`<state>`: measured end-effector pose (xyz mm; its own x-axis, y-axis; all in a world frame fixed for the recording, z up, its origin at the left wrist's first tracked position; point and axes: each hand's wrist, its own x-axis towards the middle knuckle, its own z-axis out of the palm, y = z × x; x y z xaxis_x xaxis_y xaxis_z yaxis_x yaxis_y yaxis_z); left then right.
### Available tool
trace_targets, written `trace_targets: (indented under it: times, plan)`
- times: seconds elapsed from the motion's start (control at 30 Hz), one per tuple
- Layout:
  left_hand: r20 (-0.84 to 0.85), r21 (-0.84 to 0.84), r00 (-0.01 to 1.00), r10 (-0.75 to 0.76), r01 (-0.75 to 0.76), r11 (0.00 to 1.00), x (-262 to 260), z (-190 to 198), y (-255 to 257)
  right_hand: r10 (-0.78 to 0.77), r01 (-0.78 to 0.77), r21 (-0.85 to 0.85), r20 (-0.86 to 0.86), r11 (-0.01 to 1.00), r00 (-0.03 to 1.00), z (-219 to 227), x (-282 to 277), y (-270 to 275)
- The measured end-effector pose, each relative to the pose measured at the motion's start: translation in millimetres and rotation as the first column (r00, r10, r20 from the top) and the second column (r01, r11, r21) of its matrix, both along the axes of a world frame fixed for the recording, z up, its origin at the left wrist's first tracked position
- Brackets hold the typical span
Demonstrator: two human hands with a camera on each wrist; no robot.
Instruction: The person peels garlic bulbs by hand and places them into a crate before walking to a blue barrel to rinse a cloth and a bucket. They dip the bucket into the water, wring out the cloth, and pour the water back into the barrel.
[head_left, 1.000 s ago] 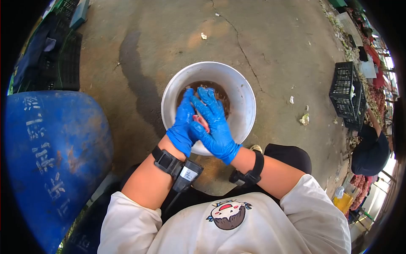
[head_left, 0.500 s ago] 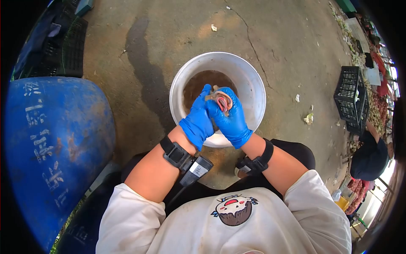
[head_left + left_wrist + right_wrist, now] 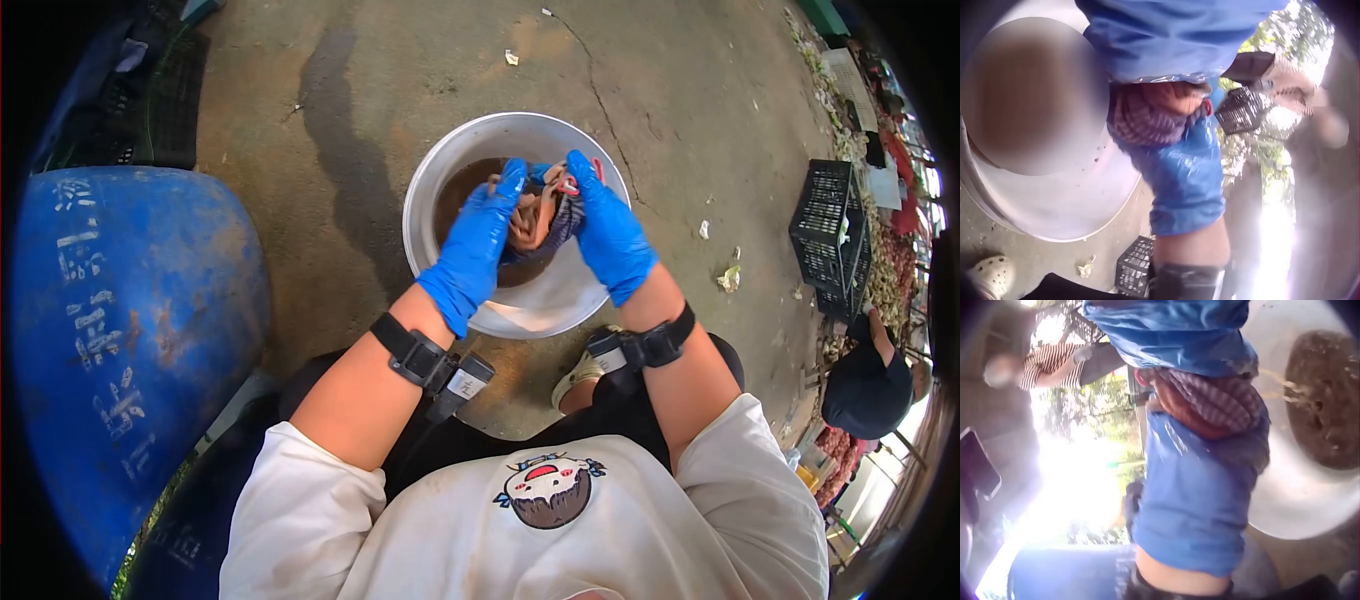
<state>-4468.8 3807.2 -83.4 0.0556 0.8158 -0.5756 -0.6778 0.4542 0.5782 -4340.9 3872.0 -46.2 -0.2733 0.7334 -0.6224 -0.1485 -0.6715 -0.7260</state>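
Note:
Both hands wear blue rubber gloves and hold a wet, bunched cloth over the bucket. Brown-orange folds, a purple checked part and a red edge show on it. My left hand grips its left side, thumb on top. On the opposite side, my right hand grips it with the thumb up. Fingers beneath the bundle are mostly hidden. Below is the whitish round bucket with murky brown water in it. Thin streams of water fall beside the cloth in the right wrist view.
A big blue barrel with white lettering stands at the left, near dark crates. Black plastic crates stand at the right, with a person in dark clothes close by. Scraps lie on the concrete floor.
My hands rubbed together low in the bucket, then came up with the bunched cloth between them. Now they have moved apart, and the cloth is spread wider between them.

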Motion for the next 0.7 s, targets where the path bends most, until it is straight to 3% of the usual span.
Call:
trace_targets:
  times: [0.03, 0.07, 0.1, 0.13, 0.17, 0.23, 0.27, 0.3, 0.37, 0.4, 0.43, 0.47, 0.5, 0.57, 0.6, 0.63, 0.7]
  plan:
    - [-0.003, 0.001, 1.0, 0.003, -0.003, 1.0, -9, -2, -3, 0.003, -0.003, 0.001, -0.003, 1.0, 1.0, 7, 3, 3]
    - [0.187, -0.052, 0.972, 0.144, -0.136, 0.989, -16, -3, -5, 0.163, -0.185, 0.097, 0.205, 0.978, 0.965, 18, 4, 6]
    - [0.363, -0.13, 0.888, 0.283, -0.252, 0.959, -22, -5, -8, 0.285, -0.374, 0.149, 0.417, 0.915, 0.863, 25, 6, 8]
    - [0.306, -0.129, 0.902, 0.303, -0.277, 0.952, -28, 2, -11, 0.381, -0.448, 0.167, 0.322, 0.878, 0.867, 15, 11, 10]
    - [0.308, -0.127, 0.901, 0.306, -0.28, 0.952, -31, -3, -15, 0.383, -0.452, 0.169, 0.324, 0.876, 0.865, 4, 14, 10]
    - [0.092, -0.19, 0.953, 0.288, -0.267, 0.945, -36, -13, -19, 0.526, -0.543, -0.048, 0.332, 0.838, 0.783, -17, 17, 11]
    - [-0.03, -0.247, 0.973, 0.23, -0.23, 0.941, -38, -8, -21, 0.54, -0.562, -0.038, 0.34, 0.826, 0.77, -26, 11, 12]
    - [-0.028, -0.246, 0.972, 0.234, -0.234, 0.941, -40, -4, -23, 0.542, -0.565, -0.037, 0.342, 0.824, 0.768, -39, 3, 19]
    - [-0.094, -0.015, 0.959, 0.267, -0.27, 0.963, -41, 14, -24, 0.578, -0.832, -0.074, 0.753, 0.55, 0.315, -69, -15, 33]
    - [-0.093, -0.011, 0.958, 0.273, -0.275, 0.961, -43, 16, -24, 0.576, -0.835, -0.072, 0.756, 0.546, 0.312, -89, -23, 33]
    - [-0.112, -0.014, 0.959, 0.26, -0.263, 0.965, -44, 17, -25, 0.644, -0.934, -0.219, 0.765, 0.284, 0.016, -112, -31, 29]
    - [-0.132, -0.018, 0.961, 0.244, -0.249, 0.968, -46, 19, -26, 0.624, -0.93, -0.367, 0.728, 0.006, -0.283, -129, -35, 26]
    - [-0.132, -0.013, 0.959, 0.25, -0.254, 0.967, -46, 23, -26, 0.619, -0.931, -0.366, 0.731, 0.002, -0.286, -139, -36, 23]
    - [-0.158, 0.04, 0.956, 0.249, -0.246, 0.969, -48, 27, -28, 0.777, -0.93, -0.348, 0.55, -0.119, -0.306, -155, -33, 18]
    - [-0.149, 0.061, 0.958, 0.244, -0.237, 0.969, -50, 25, -30, 0.687, -0.937, -0.343, 0.667, -0.06, -0.288, -161, -29, 33]
    - [-0.14, 0.083, 0.961, 0.239, -0.229, 0.97, -53, 27, -31, 0.686, -0.937, -0.344, 0.667, -0.062, -0.291, -158, -31, 33]
    - [-0.208, 0.075, 0.947, 0.246, -0.236, 0.969, -52, 34, -33, 0.676, -0.922, -0.373, 0.706, 0.103, -0.211, -149, -33, 38]
